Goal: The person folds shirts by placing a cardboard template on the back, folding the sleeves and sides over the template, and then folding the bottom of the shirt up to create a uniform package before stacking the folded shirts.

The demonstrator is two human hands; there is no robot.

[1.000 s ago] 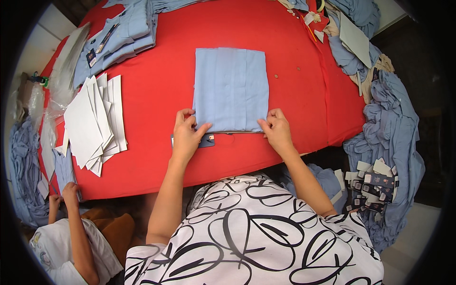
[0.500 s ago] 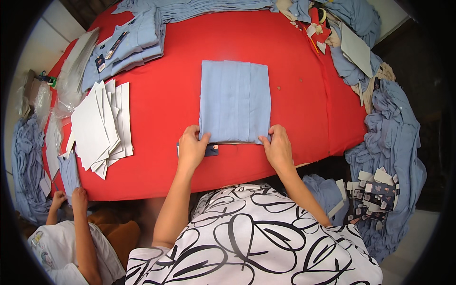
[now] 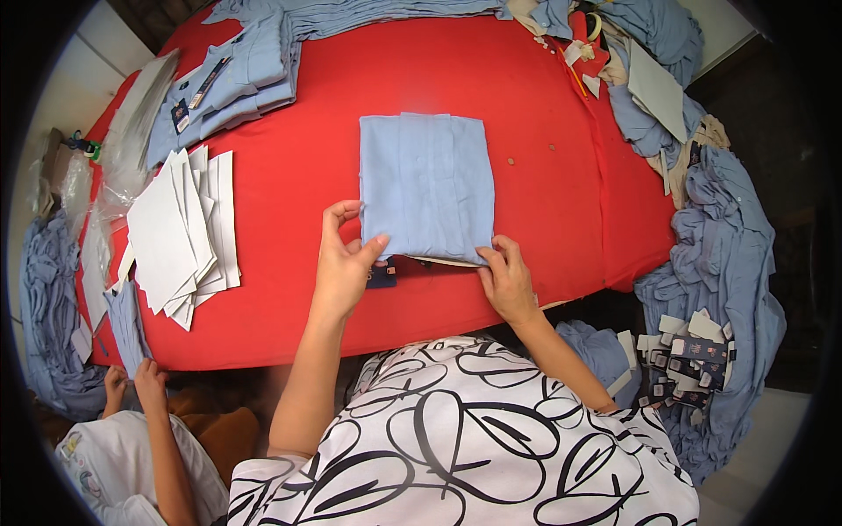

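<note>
A light blue shirt [image 3: 427, 180], folded into a neat rectangle, is in front of me with its near edge slightly raised. A thin pale layer shows beneath that edge. My left hand [image 3: 344, 263] holds the near left side, thumb on the cloth and fingers at the side edge. At the near right corner, my right hand [image 3: 509, 282] pinches the fabric between thumb and fingers. A dark blue tag [image 3: 381, 278] sticks out below the shirt, beside my left hand, partly covered.
On the red-covered table [image 3: 289, 219], white boards [image 3: 180, 237] are stacked at left, near clear plastic bags [image 3: 140, 114] and folded blue shirts [image 3: 250, 66]. Loose blue garments [image 3: 715, 237] and several dark tags [image 3: 697, 359] lie at right. A co-worker's hands [image 3: 145, 381] hold blue cloth, lower left.
The shirt has shifted slightly left, and its near edge has risen a little. My left hand has moved up along the side, fingers more spread. The co-worker's hands have lowered slightly.
</note>
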